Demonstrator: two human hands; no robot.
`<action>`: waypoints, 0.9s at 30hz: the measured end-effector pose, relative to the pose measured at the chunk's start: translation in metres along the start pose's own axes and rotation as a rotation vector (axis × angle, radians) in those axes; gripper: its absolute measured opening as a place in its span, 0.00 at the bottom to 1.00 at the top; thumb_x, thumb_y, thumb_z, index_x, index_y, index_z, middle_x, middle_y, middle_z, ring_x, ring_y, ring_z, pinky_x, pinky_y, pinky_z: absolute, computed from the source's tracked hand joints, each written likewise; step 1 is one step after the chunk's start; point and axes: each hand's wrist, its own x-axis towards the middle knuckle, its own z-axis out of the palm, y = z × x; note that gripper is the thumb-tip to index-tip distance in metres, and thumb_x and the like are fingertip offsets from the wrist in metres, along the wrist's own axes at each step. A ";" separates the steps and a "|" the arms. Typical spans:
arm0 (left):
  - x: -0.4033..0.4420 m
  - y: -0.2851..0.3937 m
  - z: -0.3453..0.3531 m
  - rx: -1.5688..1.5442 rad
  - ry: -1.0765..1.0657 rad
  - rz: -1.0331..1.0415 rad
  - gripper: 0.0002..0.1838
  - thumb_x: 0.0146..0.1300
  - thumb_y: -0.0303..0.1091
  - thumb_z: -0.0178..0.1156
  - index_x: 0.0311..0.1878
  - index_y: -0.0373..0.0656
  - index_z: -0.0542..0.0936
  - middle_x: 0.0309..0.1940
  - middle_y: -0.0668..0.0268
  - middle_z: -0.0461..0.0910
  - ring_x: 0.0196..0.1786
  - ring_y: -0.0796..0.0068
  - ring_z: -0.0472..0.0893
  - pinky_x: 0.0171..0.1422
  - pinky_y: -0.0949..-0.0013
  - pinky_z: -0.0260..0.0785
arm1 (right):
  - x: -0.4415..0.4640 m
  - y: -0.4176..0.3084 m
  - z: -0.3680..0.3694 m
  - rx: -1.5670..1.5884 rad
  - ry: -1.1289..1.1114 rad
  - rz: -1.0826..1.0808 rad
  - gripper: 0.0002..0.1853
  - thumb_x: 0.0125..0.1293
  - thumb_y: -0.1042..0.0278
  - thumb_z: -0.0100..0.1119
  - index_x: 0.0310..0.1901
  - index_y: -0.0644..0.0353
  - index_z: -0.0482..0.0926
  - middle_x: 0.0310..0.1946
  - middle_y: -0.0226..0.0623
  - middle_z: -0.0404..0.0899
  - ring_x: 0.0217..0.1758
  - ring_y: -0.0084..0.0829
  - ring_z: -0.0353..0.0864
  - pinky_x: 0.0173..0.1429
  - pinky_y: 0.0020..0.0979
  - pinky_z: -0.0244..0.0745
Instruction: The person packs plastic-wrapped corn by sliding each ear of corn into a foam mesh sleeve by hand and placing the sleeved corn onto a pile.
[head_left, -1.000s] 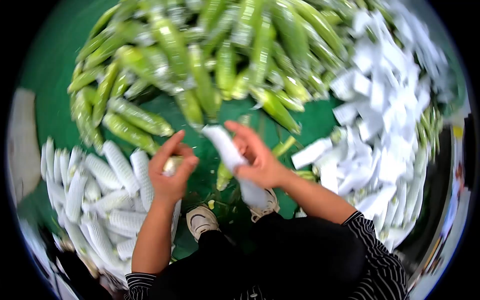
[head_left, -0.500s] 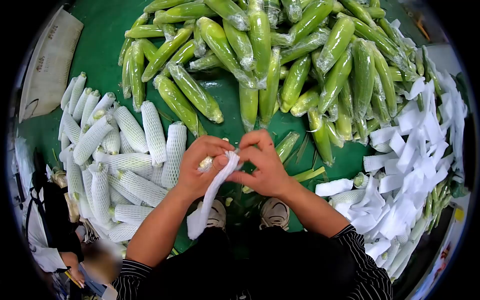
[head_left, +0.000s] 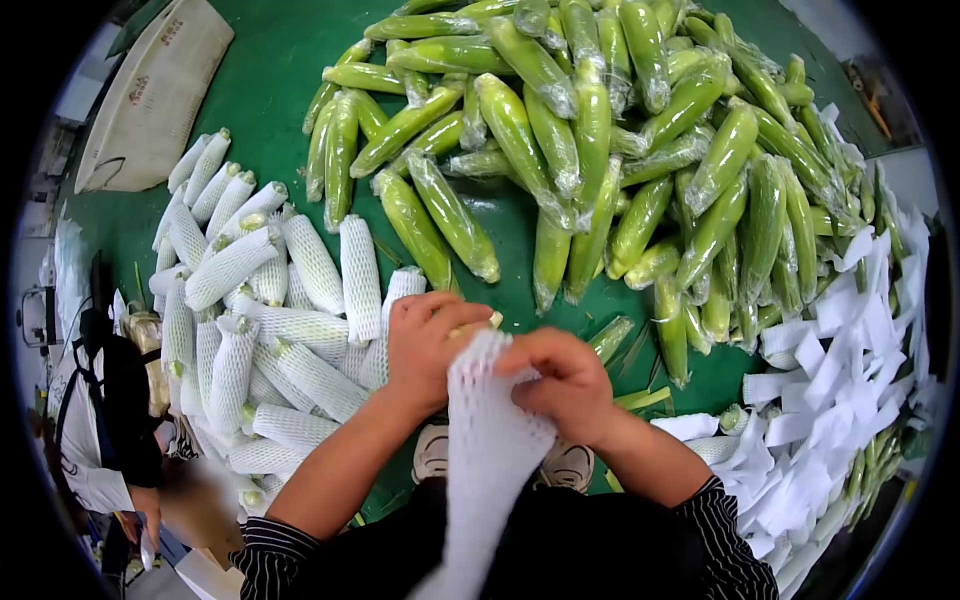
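Note:
A white foam net sleeve [head_left: 490, 430] hangs in front of me, its mesh opened wide at the top and its lower end trailing toward my lap. My right hand [head_left: 565, 385] pinches the sleeve's upper edge on the right. Close beside it, my left hand [head_left: 430, 345] is closed round an ear of corn, mostly hidden by the fingers and the sleeve; only a pale tip [head_left: 495, 319] shows. Left of my hands lies a pile of corn ears in foam net sleeves [head_left: 315, 265]. Beyond are many film-wrapped green corn ears [head_left: 520, 130].
Loose white foam sleeves [head_left: 840, 350] are heaped at the right, over more corn. A cream plastic basket [head_left: 160, 95] stands at the far left on the green surface [head_left: 270, 110]. Another person [head_left: 110, 430] is at the lower left. My shoes [head_left: 567, 465] show below.
The foam sleeve, bunched narrow before, is now spread wide and hangs lower. My right hand has moved right and down with its edge. The whole view has shifted slightly.

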 end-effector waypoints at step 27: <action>-0.167 -0.099 0.092 -1.817 0.281 -1.204 0.22 0.74 0.37 0.49 0.66 0.37 0.72 0.60 0.53 0.79 0.60 0.57 0.81 0.68 0.55 0.73 | 0.032 0.233 -0.079 -0.146 0.397 0.271 0.12 0.78 0.64 0.52 0.54 0.61 0.79 0.48 0.33 0.81 0.50 0.24 0.77 0.59 0.29 0.72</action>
